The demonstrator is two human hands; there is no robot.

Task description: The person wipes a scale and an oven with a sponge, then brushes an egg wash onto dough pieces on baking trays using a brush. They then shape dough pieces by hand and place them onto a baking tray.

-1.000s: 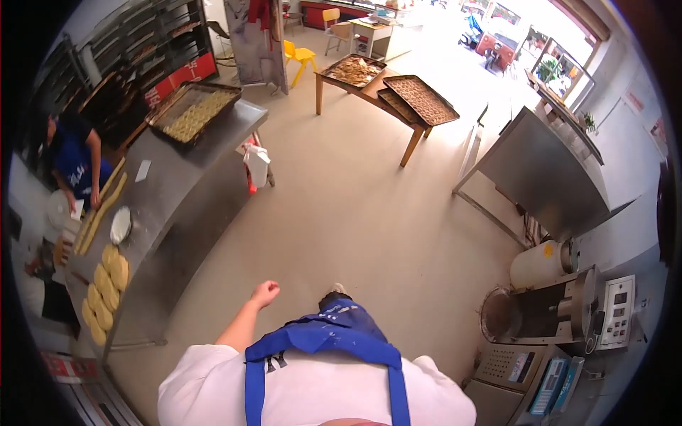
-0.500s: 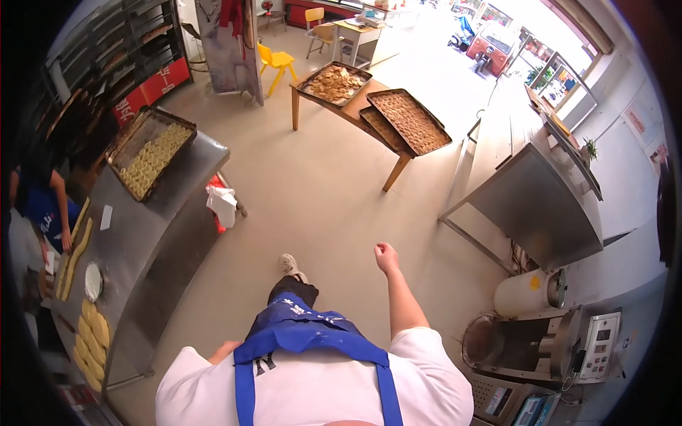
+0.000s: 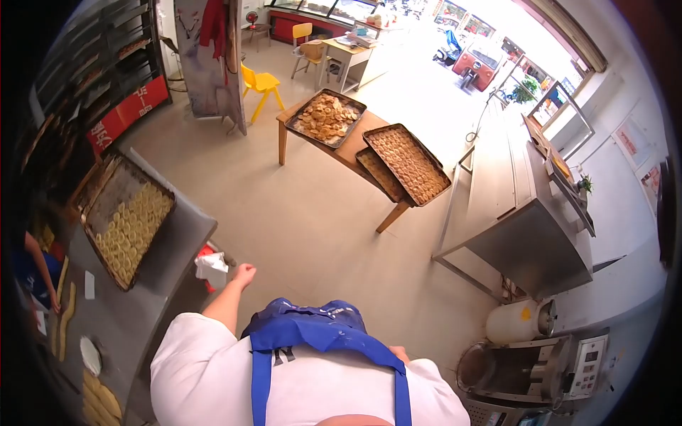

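Observation:
My left hand hangs in front of my body with its fingers curled in, near the white and red bags at the end of the steel table; it looks empty. Only a small part of my right hand shows beside the blue apron, its fingers hidden. Ahead, a wooden table bears a tray of browned flat pieces and a tray of small baked pieces, which overlaps another tray. On the steel table lies a tray of pale dough pieces.
At the left, a co-worker's arm reaches to long dough strips. A yellow chair stands beyond. On the right are a steel counter, a white drum and a round-mouthed machine.
The view has moved forward, and the wooden table and trays appear nearer. My left hand has swung forward again, while my right hand has swung back beside my body.

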